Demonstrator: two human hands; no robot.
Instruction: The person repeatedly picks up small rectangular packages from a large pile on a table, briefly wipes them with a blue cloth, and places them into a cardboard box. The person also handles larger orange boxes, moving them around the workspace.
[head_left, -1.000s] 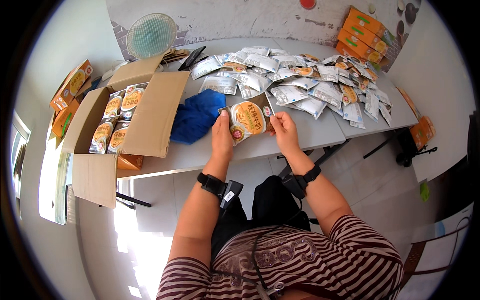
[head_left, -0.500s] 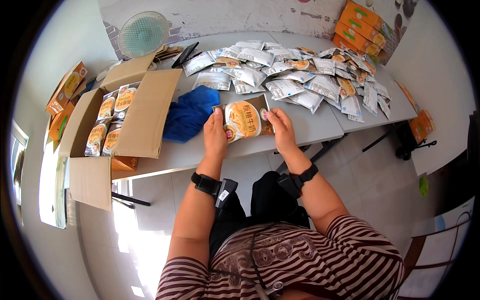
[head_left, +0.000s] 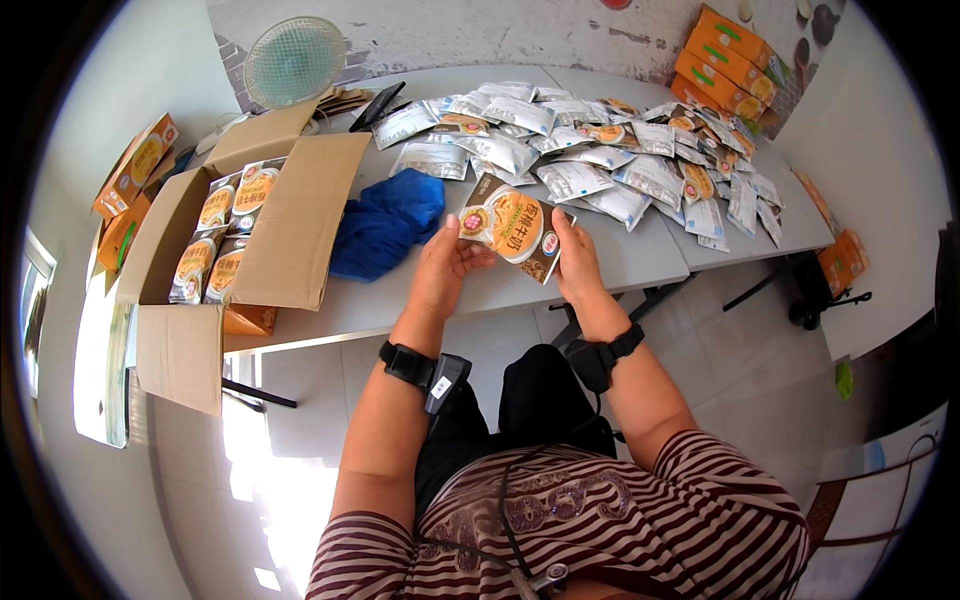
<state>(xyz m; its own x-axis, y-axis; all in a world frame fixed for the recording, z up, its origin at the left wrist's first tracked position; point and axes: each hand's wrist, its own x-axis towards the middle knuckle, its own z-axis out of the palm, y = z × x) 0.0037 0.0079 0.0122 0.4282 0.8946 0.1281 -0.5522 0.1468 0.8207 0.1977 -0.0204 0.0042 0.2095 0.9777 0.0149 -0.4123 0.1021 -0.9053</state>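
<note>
A brown and orange food packet [head_left: 515, 228] is tilted above the table's front edge, its printed face toward me. My right hand [head_left: 578, 262] is closed on its right end, thumb on the front. At the other end, my left hand [head_left: 445, 265] has its thumb at the packet's corner and its fingers curled underneath; they are partly hidden. Just left of that hand lies a crumpled blue cloth [head_left: 385, 225]. Further left, an open cardboard box [head_left: 300, 220] holds several matching packets [head_left: 255, 190] standing in rows.
A broad heap of packets [head_left: 575, 180], mostly white side up, covers the back and right of the table [head_left: 640, 255]. Orange cartons [head_left: 725, 65] are stacked at the far right corner, others [head_left: 135, 170] at left. A fan [head_left: 293, 62] stands behind the box.
The packet has turned clockwise, its right end now pointing down toward me. My left hand has loosened from its flat side grip, with fingers now showing below the packet.
</note>
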